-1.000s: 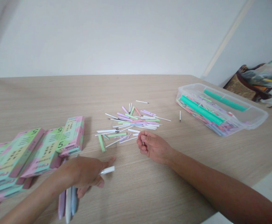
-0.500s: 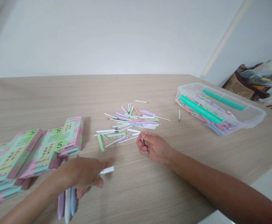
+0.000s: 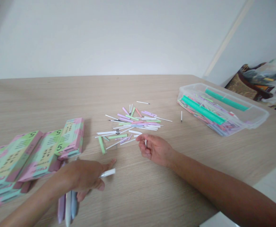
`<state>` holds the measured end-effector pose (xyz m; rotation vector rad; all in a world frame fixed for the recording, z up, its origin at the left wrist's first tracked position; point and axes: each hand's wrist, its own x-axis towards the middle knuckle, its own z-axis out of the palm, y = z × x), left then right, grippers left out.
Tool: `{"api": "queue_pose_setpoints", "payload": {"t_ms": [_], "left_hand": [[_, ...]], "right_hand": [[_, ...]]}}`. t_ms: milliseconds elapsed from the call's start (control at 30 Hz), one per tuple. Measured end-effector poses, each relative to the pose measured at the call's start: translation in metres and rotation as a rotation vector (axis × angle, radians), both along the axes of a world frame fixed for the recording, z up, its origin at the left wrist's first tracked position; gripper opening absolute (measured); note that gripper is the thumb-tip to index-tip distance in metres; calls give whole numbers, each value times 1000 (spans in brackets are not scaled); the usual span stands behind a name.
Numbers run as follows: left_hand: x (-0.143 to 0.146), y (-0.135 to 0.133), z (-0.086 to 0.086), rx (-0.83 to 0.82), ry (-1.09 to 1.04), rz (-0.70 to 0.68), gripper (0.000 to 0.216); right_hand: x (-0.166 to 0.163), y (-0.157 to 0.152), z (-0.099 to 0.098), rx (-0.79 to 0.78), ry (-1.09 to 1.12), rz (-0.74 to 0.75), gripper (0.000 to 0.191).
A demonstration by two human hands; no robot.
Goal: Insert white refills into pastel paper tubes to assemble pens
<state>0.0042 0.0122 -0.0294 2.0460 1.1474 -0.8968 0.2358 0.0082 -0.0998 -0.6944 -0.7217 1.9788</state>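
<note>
Low over the table, my left hand (image 3: 87,175) is closed around a white pen barrel (image 3: 108,172) that juts out between thumb and fingers, with the index finger stretched forward. Partly under this hand lie a lilac pen (image 3: 61,208), a white pen (image 3: 68,209) and a light blue pen (image 3: 74,205). My right hand (image 3: 156,150) is curled at the near edge of a pile of pen parts, with a thin white pen refill (image 3: 146,143) in its fingers. In the pile are white refills (image 3: 108,132) and pastel caps, among them a green cap (image 3: 101,145).
Stacked pastel boxes (image 3: 45,154) marked 5 stand on the left. On the right, a clear plastic case (image 3: 254,118) with green strips holds many more pastel parts. A short refill (image 3: 181,116) lies beside it. A chair with plastic bags (image 3: 266,75) is beyond the table.
My right index finger has stretched out a little toward the white parts at the pile's edge. My left hand and its pen barrel have barely moved.
</note>
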Motion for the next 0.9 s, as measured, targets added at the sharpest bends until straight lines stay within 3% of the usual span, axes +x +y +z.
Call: {"api": "queue_pose_setpoints", "payload": {"t_ms": [367, 900], "left_hand": [[0, 0, 0, -7, 26, 14, 77], [-7, 2, -8, -6, -12, 1, 78]], "right_hand": [[3, -2, 0, 19, 76, 27, 21], [1, -1, -2, 83, 66, -47, 23]]}}
